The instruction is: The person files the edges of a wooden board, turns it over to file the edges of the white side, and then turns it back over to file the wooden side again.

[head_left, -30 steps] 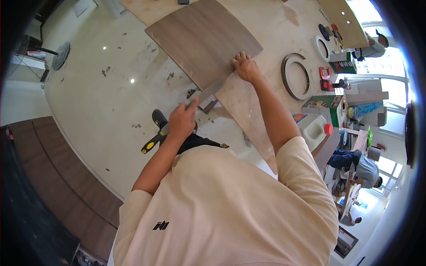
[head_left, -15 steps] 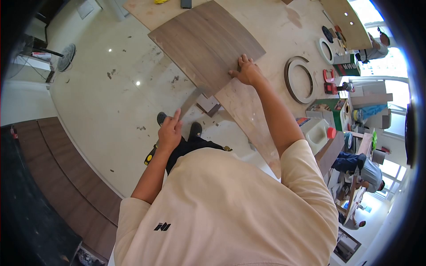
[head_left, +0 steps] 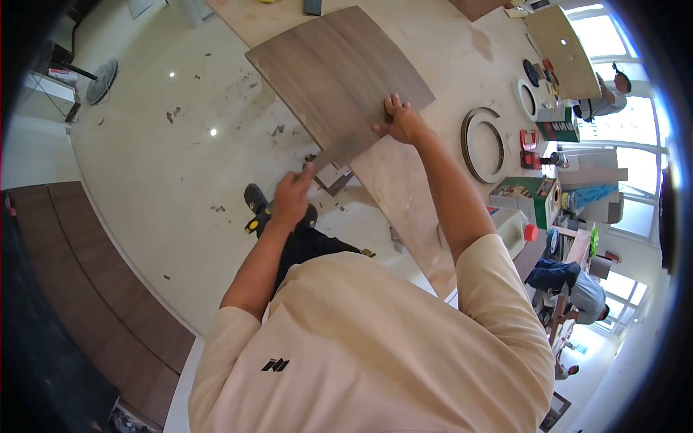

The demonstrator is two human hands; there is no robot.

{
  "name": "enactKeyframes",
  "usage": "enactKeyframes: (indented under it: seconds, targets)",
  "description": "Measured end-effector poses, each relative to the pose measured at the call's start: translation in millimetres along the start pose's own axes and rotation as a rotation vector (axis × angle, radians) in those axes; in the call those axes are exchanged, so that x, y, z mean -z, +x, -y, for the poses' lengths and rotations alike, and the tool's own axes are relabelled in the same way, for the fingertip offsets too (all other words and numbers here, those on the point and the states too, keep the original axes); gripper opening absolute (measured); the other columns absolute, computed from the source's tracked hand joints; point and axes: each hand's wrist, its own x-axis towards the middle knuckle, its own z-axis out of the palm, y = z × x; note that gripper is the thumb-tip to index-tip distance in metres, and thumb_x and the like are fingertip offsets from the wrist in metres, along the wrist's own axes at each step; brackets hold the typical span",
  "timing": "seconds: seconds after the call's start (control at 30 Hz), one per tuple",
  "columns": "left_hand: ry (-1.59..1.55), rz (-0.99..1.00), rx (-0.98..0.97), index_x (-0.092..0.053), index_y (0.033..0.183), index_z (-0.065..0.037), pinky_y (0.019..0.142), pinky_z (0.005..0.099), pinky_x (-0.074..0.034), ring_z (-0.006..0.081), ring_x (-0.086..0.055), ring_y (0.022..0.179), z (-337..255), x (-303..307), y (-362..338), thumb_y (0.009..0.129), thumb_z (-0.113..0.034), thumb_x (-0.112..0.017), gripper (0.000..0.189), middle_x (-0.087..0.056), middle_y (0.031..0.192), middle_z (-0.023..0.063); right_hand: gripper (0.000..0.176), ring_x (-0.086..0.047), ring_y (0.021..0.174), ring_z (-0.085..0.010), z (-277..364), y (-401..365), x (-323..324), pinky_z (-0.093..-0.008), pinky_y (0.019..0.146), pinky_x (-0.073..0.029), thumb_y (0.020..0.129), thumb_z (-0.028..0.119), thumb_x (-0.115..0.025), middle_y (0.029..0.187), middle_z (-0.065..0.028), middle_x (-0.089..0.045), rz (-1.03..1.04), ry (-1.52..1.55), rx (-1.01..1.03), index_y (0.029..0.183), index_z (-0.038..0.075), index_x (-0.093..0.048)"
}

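A wood-grain panel (head_left: 328, 68) lies on the worktable (head_left: 404, 177), one edge along the table's side. My right hand (head_left: 401, 123) presses on the panel near its close edge, fingers spread and thumb apart. My left hand (head_left: 291, 196) is wrapped around a long, flat hand tool (head_left: 339, 151) with a black-and-yellow handle. Its grey, motion-blurred blade overlaps the panel's near corner. Behind my left wrist the handle end shows. I cannot tell whether the tool is a file or a saw.
Right of the panel is a coil of brown edge strip (head_left: 465, 144). Beyond it stand green cans (head_left: 541, 191), a pale jug with a red cap (head_left: 514, 231) and a red clamp (head_left: 529, 149). Other people (head_left: 586, 292) work farther right. Debris dots the floor (head_left: 180, 195).
My left hand has moved up and right toward the panel, bringing the tool's blade over its near corner. My right hand stays on the panel.
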Motion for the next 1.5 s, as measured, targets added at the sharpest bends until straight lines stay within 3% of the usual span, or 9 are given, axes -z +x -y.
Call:
enactKeyframes:
  seconds: [0.1,0.3,0.5,0.6,0.9,1.0,1.1,1.3,1.5]
  targets:
    - [-0.025,0.006,0.123,-0.057,0.144,-0.025,0.072,0.0450,-0.049,0.0345,-0.058,0.077,24,15,-2,0.090,-0.008,-0.065,0.057,-0.056,0.086,0.0144,0.098,-0.023,0.149,-0.0476,2,2,-2,-0.0498,0.121,-0.029,0.087,0.055,-0.069,0.168,-0.0158,-0.014,0.008,0.008,-0.013,0.160,0.008,-0.023]
    - [-0.057,0.081,-0.110,-0.060,0.141,-0.024,0.069,0.0446,-0.049,0.0358,-0.059,0.077,-21,-14,24,0.089,-0.005,-0.065,0.055,-0.057,0.084,0.0153,0.099,-0.024,0.149,-0.0478,-4,6,-3,-0.0486,0.121,-0.029,0.085,0.053,-0.071,0.167,-0.0176,-0.017,-0.001,-0.029,0.012,0.159,0.007,-0.025]
    - [-0.065,-0.124,0.132,-0.061,0.140,-0.029,0.067,0.0453,-0.047,0.0354,-0.058,0.077,45,15,36,0.088,-0.007,-0.068,0.057,-0.055,0.084,0.0151,0.099,-0.025,0.148,-0.0494,-4,3,-3,-0.0481,0.121,-0.030,0.083,0.052,-0.074,0.166,-0.0200,-0.018,-0.030,0.008,0.031,0.158,0.005,-0.029]
    - [-0.084,-0.169,-0.215,-0.060,0.141,-0.029,0.062,0.0452,-0.048,0.0350,-0.057,0.070,24,-16,55,0.088,-0.006,-0.067,0.058,-0.054,0.080,0.0147,0.099,-0.026,0.147,-0.0493,-8,4,-6,-0.0475,0.121,-0.029,0.083,0.051,-0.074,0.166,-0.0197,-0.018,-0.036,0.035,0.047,0.158,0.006,-0.029]
    - [-0.147,-0.161,0.177,-0.061,0.139,-0.028,0.069,0.0461,-0.048,0.0331,-0.059,0.077,52,16,52,0.088,-0.005,-0.065,0.056,-0.055,0.081,0.0143,0.099,-0.023,0.149,-0.0481,-8,4,-4,-0.0462,0.122,-0.029,0.082,0.047,-0.076,0.166,-0.0199,-0.018,-0.026,0.009,0.043,0.158,0.006,-0.028]
    - [-0.130,-0.152,-0.209,-0.059,0.142,-0.028,0.064,0.0450,-0.048,0.0336,-0.058,0.070,12,-16,61,0.088,-0.007,-0.067,0.058,-0.055,0.080,0.0144,0.099,-0.023,0.149,-0.0477,-10,4,-4,-0.0459,0.122,-0.028,0.083,0.045,-0.076,0.166,-0.0194,-0.017,-0.017,0.021,0.048,0.159,0.007,-0.026]
    - [-0.099,-0.035,-0.218,-0.059,0.142,-0.026,0.065,0.0454,-0.049,0.0358,-0.058,0.071,-4,-17,47,0.089,-0.006,-0.065,0.057,-0.056,0.081,0.0147,0.098,-0.023,0.149,-0.0472,-22,17,-18,-0.0461,0.121,-0.029,0.083,0.045,-0.076,0.166,-0.0193,-0.017,-0.027,-0.034,0.037,0.159,0.007,-0.026]
    - [-0.121,-0.149,0.128,-0.057,0.143,-0.027,0.072,0.0451,-0.049,0.0348,-0.059,0.078,58,19,53,0.090,-0.007,-0.065,0.058,-0.057,0.085,0.0131,0.095,-0.026,0.148,-0.0471,-5,1,-1,-0.0469,0.120,-0.031,0.083,0.043,-0.076,0.166,-0.0193,-0.017,-0.012,0.019,0.035,0.157,0.007,-0.030]
    - [-0.026,0.078,-0.245,-0.064,0.137,-0.022,0.070,0.0441,-0.048,0.0351,-0.057,0.075,-1,12,77,0.090,-0.007,-0.067,0.049,-0.055,0.083,0.0134,0.096,-0.026,0.148,-0.0463,-29,20,-22,-0.0470,0.120,-0.032,0.082,0.043,-0.077,0.166,-0.0186,-0.019,-0.054,-0.058,0.085,0.157,0.007,-0.030]
